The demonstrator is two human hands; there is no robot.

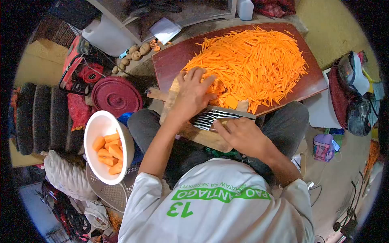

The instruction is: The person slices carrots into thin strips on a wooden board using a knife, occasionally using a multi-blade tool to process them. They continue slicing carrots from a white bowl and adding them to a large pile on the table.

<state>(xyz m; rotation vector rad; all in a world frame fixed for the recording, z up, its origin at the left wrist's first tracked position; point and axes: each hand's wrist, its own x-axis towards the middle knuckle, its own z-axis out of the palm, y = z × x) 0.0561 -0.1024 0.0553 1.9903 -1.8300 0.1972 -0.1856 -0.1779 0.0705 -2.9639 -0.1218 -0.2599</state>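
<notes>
In my right hand point(245, 135) is a wide-bladed knife point(202, 118) with black and white streaks on its blade, its handle mostly covered by my fingers. The blade lies crosswise over a wooden cutting board point(210, 139) on my lap. My left hand point(192, 95) rests palm down at the board's far end, fingers apart and touching carrot strips. Beyond both hands, a large heap of carrot strips point(255, 65) covers much of a dark red board point(168, 60). A flat carrot slice point(231, 102) lies between blade and heap.
On my left, a white bowl point(90, 129) holds several peeled carrot pieces point(115, 151). Behind it are a dark red lid point(116, 98) and several brown round things point(135, 54) on the floor. A purple pouch point(323, 146) lies to my right.
</notes>
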